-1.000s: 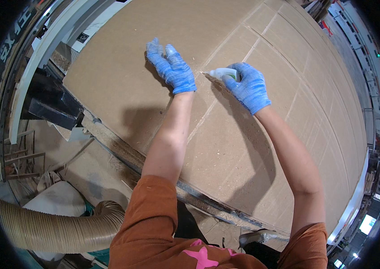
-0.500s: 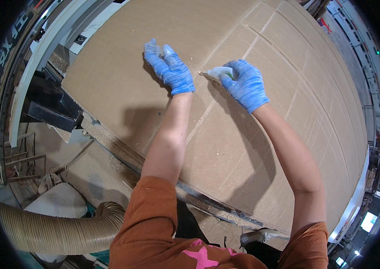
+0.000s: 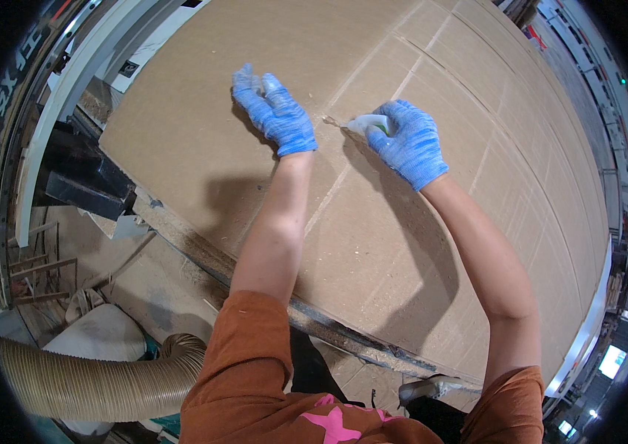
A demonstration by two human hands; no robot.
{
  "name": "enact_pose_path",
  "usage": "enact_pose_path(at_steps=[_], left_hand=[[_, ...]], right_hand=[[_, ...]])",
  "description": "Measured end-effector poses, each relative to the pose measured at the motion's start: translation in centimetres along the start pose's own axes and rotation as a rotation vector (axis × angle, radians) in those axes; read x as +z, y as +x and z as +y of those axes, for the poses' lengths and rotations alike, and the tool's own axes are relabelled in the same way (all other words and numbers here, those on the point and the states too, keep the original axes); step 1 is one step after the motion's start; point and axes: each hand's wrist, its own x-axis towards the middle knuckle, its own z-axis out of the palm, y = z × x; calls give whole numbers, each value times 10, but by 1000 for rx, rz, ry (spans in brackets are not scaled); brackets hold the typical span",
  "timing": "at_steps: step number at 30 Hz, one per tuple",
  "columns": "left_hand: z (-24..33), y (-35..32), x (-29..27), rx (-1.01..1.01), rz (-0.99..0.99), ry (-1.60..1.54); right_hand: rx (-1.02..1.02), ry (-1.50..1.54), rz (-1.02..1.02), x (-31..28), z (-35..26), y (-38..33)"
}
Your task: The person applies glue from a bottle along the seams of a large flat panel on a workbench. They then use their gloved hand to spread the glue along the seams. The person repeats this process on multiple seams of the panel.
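My right hand (image 3: 408, 144), in a blue knit glove, is closed around a small whitish squeeze bottle (image 3: 364, 123) with a narrow tip and a bit of green. The bottle lies tilted in my grip, its tip pointing left and down toward a light smear of crumbs on a wide brown board (image 3: 373, 244). Whether the tip touches the board I cannot tell. My left hand (image 3: 277, 111), gloved alike, is over the board to the left, fingers apart and slightly bent, holding nothing. Pale scored lines cross the board near both hands.
A ribbed hose (image 3: 99, 377) runs along the lower left, beside a pale sack (image 3: 99, 333). Dark metal machine parts (image 3: 81, 170) and a white curved rail (image 3: 55, 133) stand left of the board. Sawdust coats the board's near edge (image 3: 195, 248).
My left hand has shifted slightly left. The right hand with the bottle has turned a little, and the bottle's tip has moved slightly right, away from the crumbs.
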Motion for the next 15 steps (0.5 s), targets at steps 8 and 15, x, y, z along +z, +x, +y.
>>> enact_pose_path(at_steps=[8, 15], left_hand=[[3, -2, 2, -16, 4, -12], [1, -1, 3, -27, 9, -16]], right_hand=[[15, -8, 1, -8, 3, -7], [-1, 10, 21, -2, 4, -6]])
